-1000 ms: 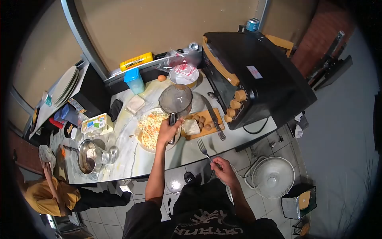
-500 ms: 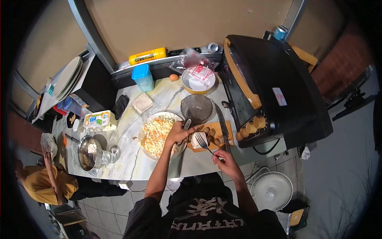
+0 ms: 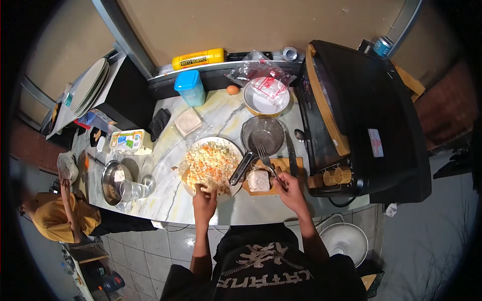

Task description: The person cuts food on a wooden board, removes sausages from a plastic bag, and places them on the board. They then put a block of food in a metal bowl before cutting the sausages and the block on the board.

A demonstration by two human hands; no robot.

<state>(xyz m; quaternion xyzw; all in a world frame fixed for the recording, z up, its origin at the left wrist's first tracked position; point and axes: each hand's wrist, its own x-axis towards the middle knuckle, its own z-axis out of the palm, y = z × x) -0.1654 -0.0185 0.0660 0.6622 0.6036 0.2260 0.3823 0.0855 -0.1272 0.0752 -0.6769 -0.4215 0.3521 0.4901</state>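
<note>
A fork (image 3: 266, 158) is gripped in my right hand (image 3: 291, 194), tines pointing away from me above the wooden cutting board (image 3: 295, 167). Beside that hand, a pale square block of food (image 3: 259, 181) lies on the board. At the near rim of a round plate (image 3: 238, 188), my left hand (image 3: 205, 204) has its fingers closed on something beige that I cannot make out. Chopped white and orange food (image 3: 211, 163) is heaped on the plate. Between plate and board sits a black handle (image 3: 242, 168), next to a dark see-through bowl (image 3: 262, 135).
A knife (image 3: 290, 153) lies by the board, close to a black oven (image 3: 374, 105). Behind stand a white bowl (image 3: 266, 103), an egg (image 3: 232, 90) and a blue-lidded container (image 3: 190, 88). Leftward are a metal pan (image 3: 111, 188) and another person (image 3: 63, 215).
My left hand has let go of the black handle and moved left to the plate's near rim. The fork has lifted off the pale block, its tines now pointing away.
</note>
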